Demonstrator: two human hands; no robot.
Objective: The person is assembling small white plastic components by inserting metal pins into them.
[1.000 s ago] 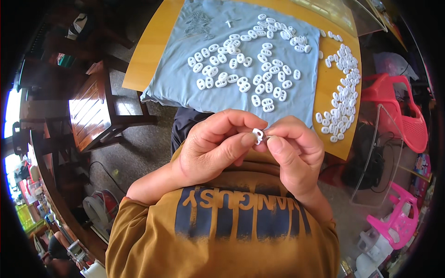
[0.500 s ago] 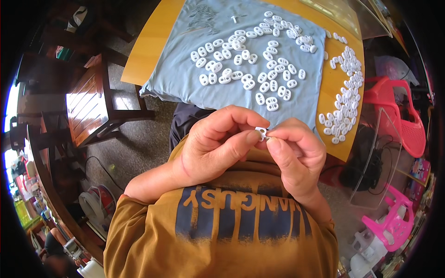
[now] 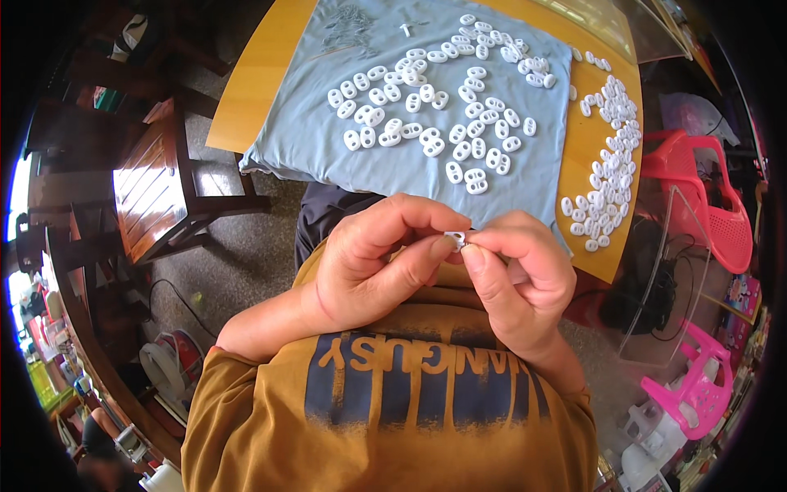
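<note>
- Bench [image 3: 250, 90] sits beyond the lap, blue cloth [image 3: 307, 123] over much of it. Hands are short of its near edge; I'd work over the cloth so a dropped part lands somewhere findable.
- Loose white two-hole pieces [image 3: 478, 151] are scattered on the cloth, a denser bunch on bare wood at right. Thin grey bits [image 3: 346, 31] lie in a pile toward the far left.
- Left hand [image 3: 369, 250]: forearm angles in from lower left, index arched over the top, thumb coming from below. Grip is pinched tight, no gap beyond the part's thickness.
- Right hand [image 3: 525, 271]: forearm rises steeply from lower right, thumb and forefinger tips together, other fingers curled in. Grip looks closed on something tiny.
- White piece [image 3: 453, 238] is in the left pinch, mid-air before the chest, right fingertips just beside it. Left should be the fixture: hold firm, let the right do the fine moves.
- Dull metal bit [image 3: 466, 243] sits between the fingertips, mostly hidden; can't tell if it's seated. I'd line it up straight, press gently, guard against it springing out.
</note>
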